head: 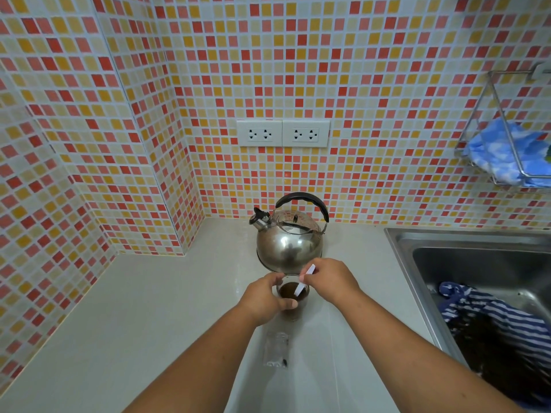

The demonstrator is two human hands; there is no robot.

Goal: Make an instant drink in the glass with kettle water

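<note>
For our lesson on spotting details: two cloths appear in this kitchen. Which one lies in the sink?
The dark blue striped cloth lies in the sink, at the right. The other, a light blue patterned cloth, sits higher up in the wire rack on the tiled wall.

Fixtures and cloths around a pale counter (125,308)

Mosaic wall (268,70) of red, orange and cream tiles from 9 to 3 o'clock; double socket (283,133) at 12 on it; wire rack (504,135) at 2 holding a blue cloth (504,153); steel sink (477,263) at 4, a striped cloth (495,317) inside it.
</note>
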